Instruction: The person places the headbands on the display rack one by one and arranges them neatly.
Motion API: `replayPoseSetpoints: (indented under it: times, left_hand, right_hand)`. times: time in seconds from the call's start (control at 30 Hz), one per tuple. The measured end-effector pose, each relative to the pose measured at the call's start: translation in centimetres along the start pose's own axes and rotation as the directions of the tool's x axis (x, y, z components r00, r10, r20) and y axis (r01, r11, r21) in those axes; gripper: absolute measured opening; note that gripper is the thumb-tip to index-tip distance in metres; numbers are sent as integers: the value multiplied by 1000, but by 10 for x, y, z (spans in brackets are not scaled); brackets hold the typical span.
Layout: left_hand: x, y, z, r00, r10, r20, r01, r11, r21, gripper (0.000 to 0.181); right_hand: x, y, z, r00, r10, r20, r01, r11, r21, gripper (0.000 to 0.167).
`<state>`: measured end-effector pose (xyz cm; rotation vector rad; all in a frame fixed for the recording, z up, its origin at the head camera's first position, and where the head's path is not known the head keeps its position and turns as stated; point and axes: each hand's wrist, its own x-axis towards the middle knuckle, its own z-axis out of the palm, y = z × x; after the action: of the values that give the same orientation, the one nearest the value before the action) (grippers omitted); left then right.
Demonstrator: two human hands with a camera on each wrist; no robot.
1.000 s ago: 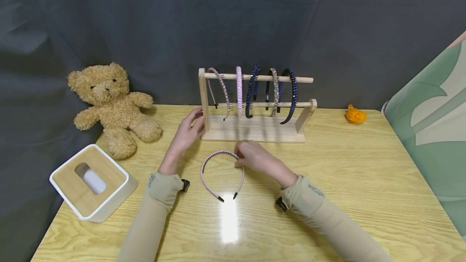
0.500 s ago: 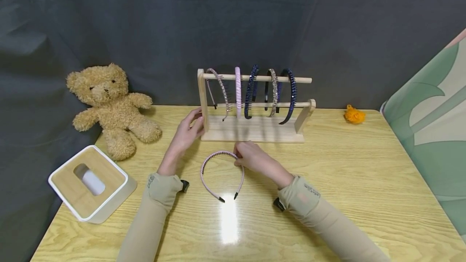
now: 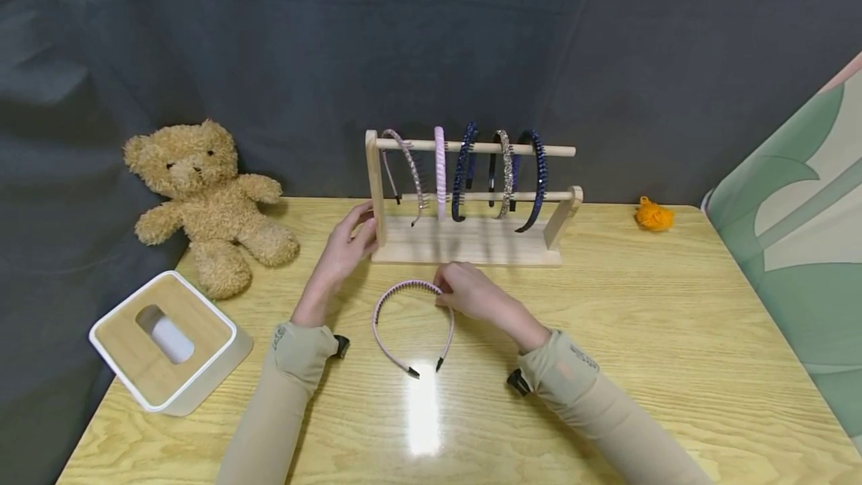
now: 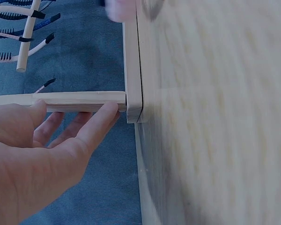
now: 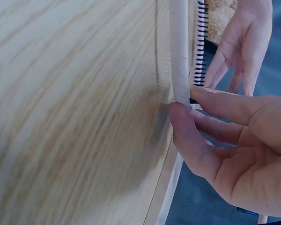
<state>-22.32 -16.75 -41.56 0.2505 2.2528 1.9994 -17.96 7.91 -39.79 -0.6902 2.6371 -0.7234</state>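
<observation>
In the head view my right hand (image 3: 469,290) pinches a thin pink headband (image 3: 378,335) on its right side, between thumb and forefinger. Its toothed arch faces the stand; the black tips point toward me. In the right wrist view the headband (image 5: 179,51) runs up from my fingertips, its black comb teeth showing. My left hand (image 3: 346,244) rests against the left upright of a wooden headband stand (image 3: 468,249). Seen from the left wrist, the fingertips of that hand (image 4: 51,154) touch the upright's side, fingers extended. Part of the pinched spot is hidden by my fingers.
Several headbands hang on the stand's bars, among them a pink one (image 3: 441,171), a glittery one (image 3: 504,174) and a navy one (image 3: 541,182). A teddy bear (image 3: 209,193) and tissue box (image 3: 128,343) are at left; an orange yarn-like item (image 3: 653,215) lies right.
The pink headband's tips have swung slightly to the right and toward me. Both hands keep the same contacts; the head view has shifted a little.
</observation>
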Motion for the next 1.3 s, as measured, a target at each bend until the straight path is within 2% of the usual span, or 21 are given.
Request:
replayPoseSetpoints:
  times: [0.57, 0.83, 1.0, 1.3]
  left_hand:
    - [1, 0, 0, 1000, 12, 6, -13, 1000, 7, 49]
    - [1, 0, 0, 1000, 15, 3, -15, 1000, -1, 49]
    - [1, -1, 0, 1000, 14, 4, -14, 1000, -1, 49]
    - [1, -3, -1, 1000, 14, 4, -14, 1000, -3, 49]
  right_hand:
    - [-13, 2, -12, 1000, 1, -8, 0, 995, 103, 13]
    - [-17, 1, -19, 999, 2, -44, 3, 995, 103, 11]
    - [-20, 1, -22, 999, 11, -49, -5, 990, 139, 16]
    - [-28, 2, -30, 994, -26, -106, 40, 990, 132, 17]
